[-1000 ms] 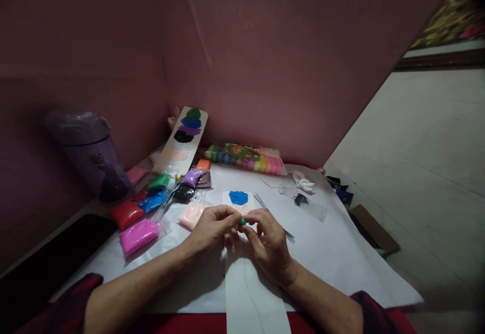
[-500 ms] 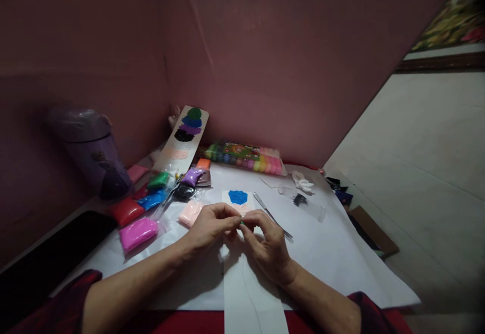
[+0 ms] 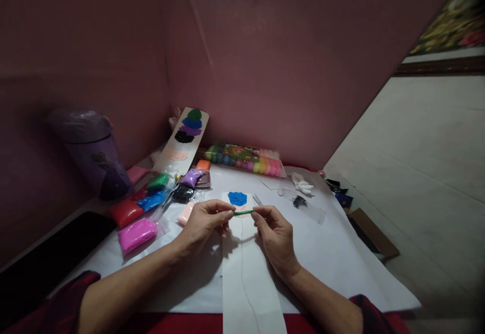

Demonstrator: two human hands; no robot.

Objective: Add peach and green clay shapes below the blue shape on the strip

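Note:
Between my two hands stretches a thin green clay strand point(image 3: 243, 212). My left hand point(image 3: 207, 219) pinches its left end between thumb and fingers. The right end is pinched by my right hand point(image 3: 273, 233). Below them lies a long white paper strip point(image 3: 250, 278) with a drawn curved line, a blue clay patch point(image 3: 237, 198) at its far end and peach-coloured strokes just under the patch. A metal tool point(image 3: 257, 199) lies past my right hand, which hides most of it. A bag of peach clay point(image 3: 185, 215) is partly covered by my left hand.
Several clay packets, among them pink point(image 3: 137, 235), red point(image 3: 127, 212) and green point(image 3: 157, 181), lie left. A purple tumbler point(image 3: 94, 157) stands behind them. A decorated card point(image 3: 159, 159) leans at the back beside a multicoloured clay pack point(image 3: 242, 159). Clear plastic packaging point(image 3: 314, 210) lies right.
My hands have moved apart from each other, and the green clay between them now shows as a longer strand. My right hand covers more of the metal tool.

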